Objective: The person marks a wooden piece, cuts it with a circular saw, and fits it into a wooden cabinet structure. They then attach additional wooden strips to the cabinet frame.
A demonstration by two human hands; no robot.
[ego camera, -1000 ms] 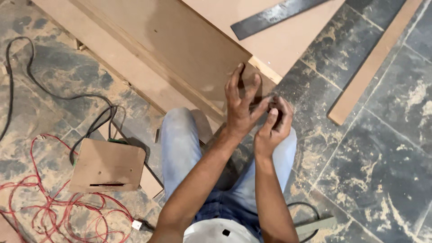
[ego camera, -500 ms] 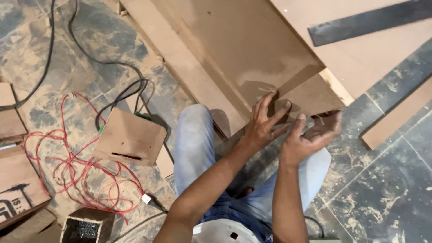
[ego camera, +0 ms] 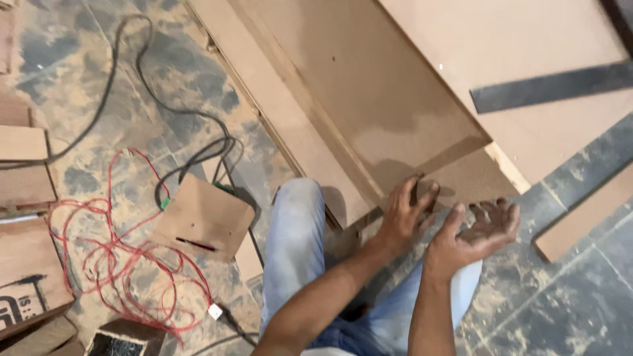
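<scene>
left hand spread, right hand palm-up, empty

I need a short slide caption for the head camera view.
Seated on a dusty tiled floor, both hands, left hand and right hand, reach brown boards.

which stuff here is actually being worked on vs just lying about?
In hand: left hand resting on the edge of the brown board; right hand open, palm up, beside it.

Lying about: metal ruler, red wire, black cable, small board offcut.
</scene>
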